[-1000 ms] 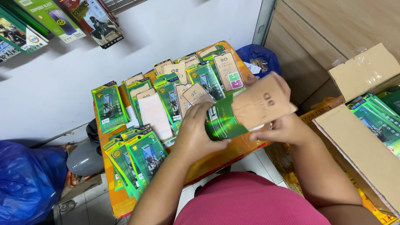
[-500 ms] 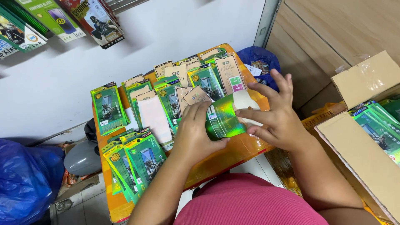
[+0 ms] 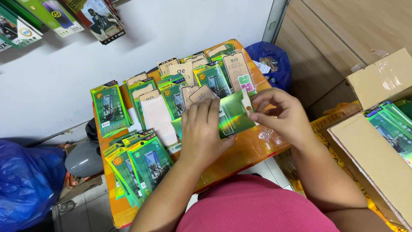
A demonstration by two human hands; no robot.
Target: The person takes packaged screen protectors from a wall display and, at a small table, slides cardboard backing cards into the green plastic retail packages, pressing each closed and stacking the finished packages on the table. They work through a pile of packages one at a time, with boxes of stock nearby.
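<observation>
My left hand (image 3: 201,129) lies over a shiny green holographic packet (image 3: 234,112) and grips its left part above the orange table (image 3: 253,148). My right hand (image 3: 281,114) pinches the packet's white top flap at its right end between thumb and fingers. Behind the packet, several green and tan screen-protector packs (image 3: 214,77) lie in overlapping rows. A white blank pack (image 3: 158,117) sits to the left of my left hand.
More green packs (image 3: 141,165) are stacked at the table's front left and one (image 3: 109,107) at the left edge. An open cardboard box (image 3: 377,150) with green packs stands at the right. Blue plastic bags sit at far left (image 3: 23,184) and behind the table (image 3: 270,60).
The tan pack that my right hand held a second ago has gone from it. My right hand has come onto the green packet's flap, and both hands now hold that packet.
</observation>
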